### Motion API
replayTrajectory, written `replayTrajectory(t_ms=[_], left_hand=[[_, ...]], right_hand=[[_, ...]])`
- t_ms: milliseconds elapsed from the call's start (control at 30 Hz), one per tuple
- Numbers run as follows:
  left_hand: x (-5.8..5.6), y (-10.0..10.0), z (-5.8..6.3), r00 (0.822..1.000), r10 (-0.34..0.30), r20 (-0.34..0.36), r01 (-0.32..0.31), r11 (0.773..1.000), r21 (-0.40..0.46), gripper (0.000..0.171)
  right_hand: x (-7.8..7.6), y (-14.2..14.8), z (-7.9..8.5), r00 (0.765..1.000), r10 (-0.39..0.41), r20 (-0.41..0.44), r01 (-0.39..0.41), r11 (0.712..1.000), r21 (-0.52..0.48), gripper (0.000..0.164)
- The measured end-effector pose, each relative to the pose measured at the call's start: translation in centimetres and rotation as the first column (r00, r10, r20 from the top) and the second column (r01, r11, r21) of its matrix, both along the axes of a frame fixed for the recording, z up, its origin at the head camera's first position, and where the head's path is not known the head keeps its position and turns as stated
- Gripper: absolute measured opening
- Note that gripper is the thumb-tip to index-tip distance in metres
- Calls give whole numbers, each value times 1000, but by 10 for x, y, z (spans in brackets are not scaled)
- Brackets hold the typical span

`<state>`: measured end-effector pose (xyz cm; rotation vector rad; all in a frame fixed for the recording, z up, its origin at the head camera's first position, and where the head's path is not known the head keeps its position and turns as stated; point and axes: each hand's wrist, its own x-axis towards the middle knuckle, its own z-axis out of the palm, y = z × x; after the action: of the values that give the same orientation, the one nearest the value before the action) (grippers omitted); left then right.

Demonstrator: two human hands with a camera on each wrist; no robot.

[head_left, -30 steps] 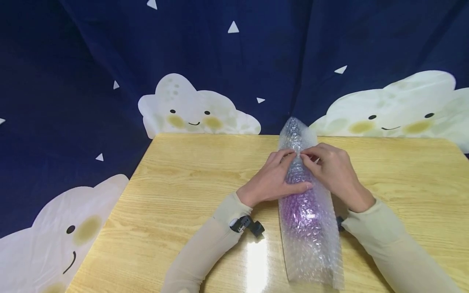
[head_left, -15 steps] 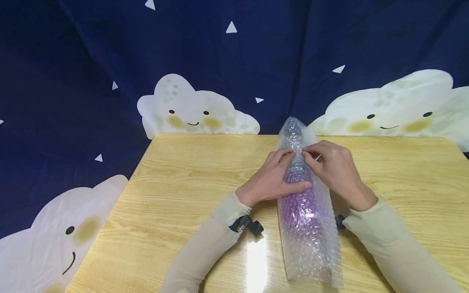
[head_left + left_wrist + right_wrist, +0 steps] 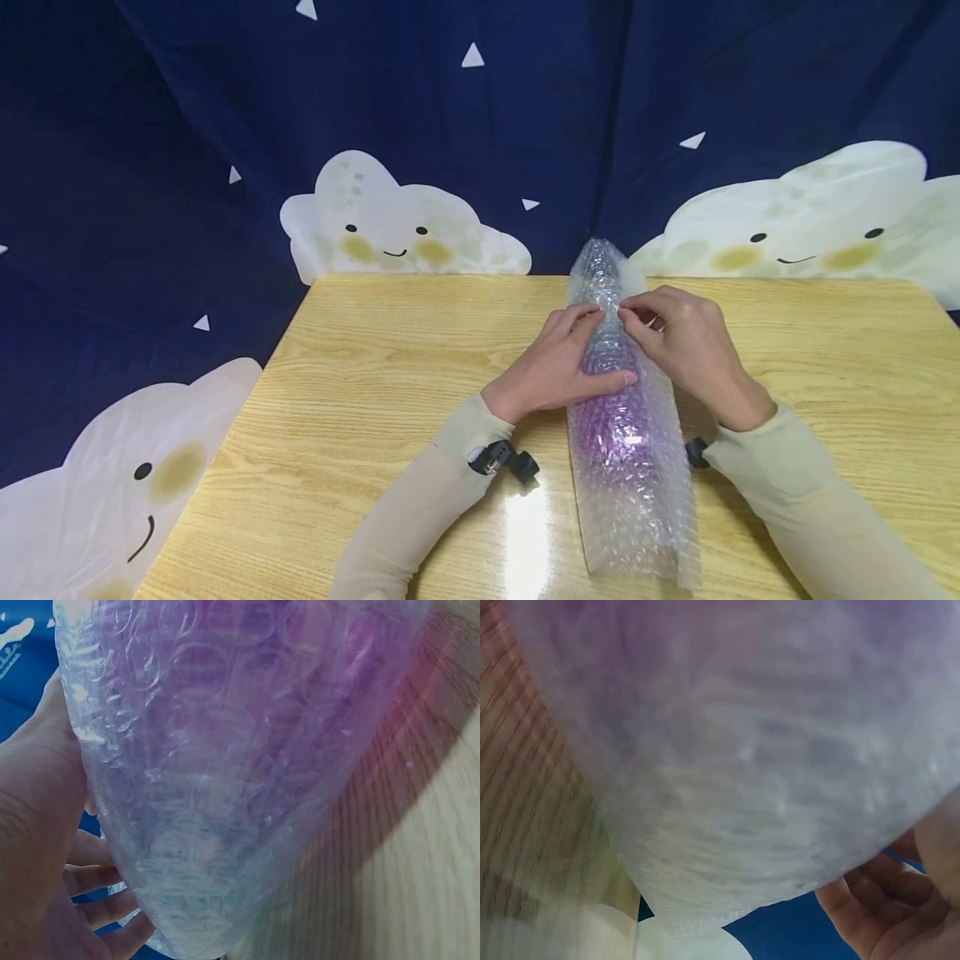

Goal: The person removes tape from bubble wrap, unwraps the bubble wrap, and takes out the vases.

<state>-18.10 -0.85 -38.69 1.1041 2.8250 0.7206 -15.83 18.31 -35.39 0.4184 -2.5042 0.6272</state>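
Observation:
A long bubble-wrap bundle lies on the wooden table, its narrow end pointing to the far edge. Something purple shows through the clear layers; its kind cannot be made out. My left hand rests on the bundle from the left, thumb stretched across the wrap and fingertips touching it near the narrow part. Opposite it, my right hand pinches the bubble wrap between thumb and index finger. Purple-tinted bubble wrap fills much of the left wrist view. In the right wrist view, curled fingers sit beside the wrap.
The light wooden table ends at its far edge against a dark blue curtain printed with clouds and triangles. A small black camera is worn on the left wrist. Bright glare marks the near tabletop.
The right hand's fingertips have shifted slightly right and up, a little farther from the left fingertips. The left hand and the bundle stay almost still.

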Motion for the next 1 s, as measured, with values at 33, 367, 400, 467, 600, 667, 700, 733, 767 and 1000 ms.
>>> replayTrajectory(t_ms=[33,367,400,467,600,667,700,733,767,1000], left_hand=[[0,0,0,1000,1,1,-1,1000,1,99],[0,1,2,1000,4,6,-4,1000,-2,100],[0,1,2,1000,6,7,-6,1000,-3,100],[0,1,3,1000,8,12,-8,1000,-4,100],[1,0,2,1000,10,25,-10,1000,-10,101],[1,0,1,1000,9,27,-9,1000,-10,100],[1,0,1,1000,10,26,-10,1000,-9,100],[1,0,1,1000,9,25,-9,1000,-8,100],[1,0,1,1000,9,25,-9,1000,-7,100],[0,-1,1,1000,1,15,-1,1000,0,98]], right_hand=[[0,0,0,1000,-1,4,1,1000,-1,14],[1,0,2,1000,4,26,-4,1000,-12,15],[1,0,2,1000,4,26,-3,1000,-12,15],[1,0,2,999,2,32,-2,1000,-13,15],[2,0,1,999,-4,46,4,1000,-7,16],[2,0,0,999,-3,44,4,1000,-4,16],[2,0,0,999,-1,41,1,1000,-3,15],[2,0,0,999,1,39,-1,1000,-1,15],[2,0,0,999,3,37,-3,1000,0,15],[2,-1,-2,999,26,21,-26,1000,-1,15]])
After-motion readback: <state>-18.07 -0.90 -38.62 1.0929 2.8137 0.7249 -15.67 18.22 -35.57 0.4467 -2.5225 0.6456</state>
